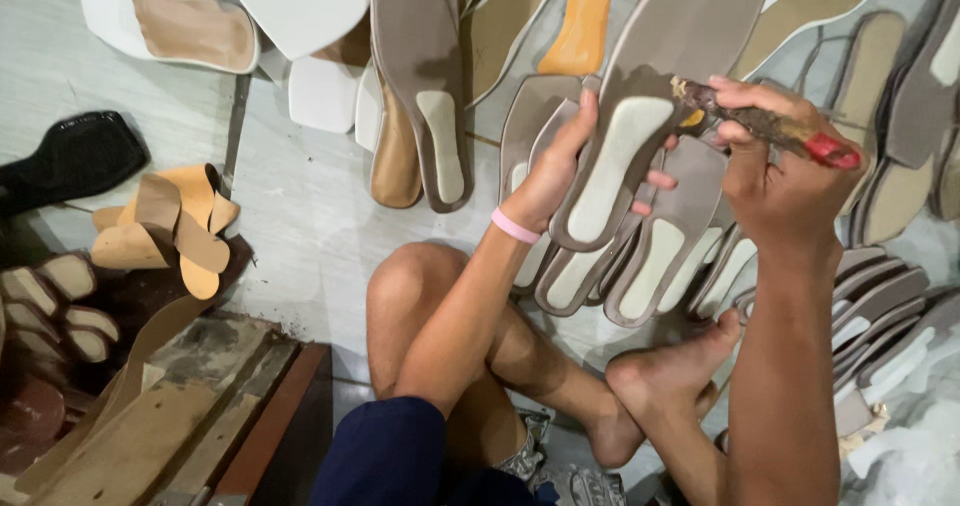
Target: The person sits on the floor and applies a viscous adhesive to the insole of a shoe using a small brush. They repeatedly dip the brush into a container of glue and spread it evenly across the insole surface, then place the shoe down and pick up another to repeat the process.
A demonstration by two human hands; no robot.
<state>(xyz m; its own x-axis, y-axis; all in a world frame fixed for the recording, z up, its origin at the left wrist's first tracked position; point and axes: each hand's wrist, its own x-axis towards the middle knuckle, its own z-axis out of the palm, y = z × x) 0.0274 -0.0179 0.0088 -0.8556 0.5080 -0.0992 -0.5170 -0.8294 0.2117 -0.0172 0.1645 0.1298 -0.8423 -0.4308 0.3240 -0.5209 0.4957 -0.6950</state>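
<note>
My left hand (pixel 562 166) grips a grey shoe insole (pixel 615 156) with a pale cream pad, holding it upright by its heel end above my crossed legs. A pink band circles that wrist. My right hand (pixel 775 171) holds a glue-stained brush (pixel 770 126) with a red handle end; its bristle tip touches the insole's right edge near the top of the pad. Under the held insole, several similar grey insoles (pixel 670 256) lie fanned on the floor.
More grey insoles are stacked at the right (pixel 880 316) and spread along the top. A black sole (pixel 70 156) and tan leather strap pieces (pixel 170 226) lie at the left. A wooden board (pixel 170 416) sits at the lower left. My bare foot (pixel 670 376) rests on the floor.
</note>
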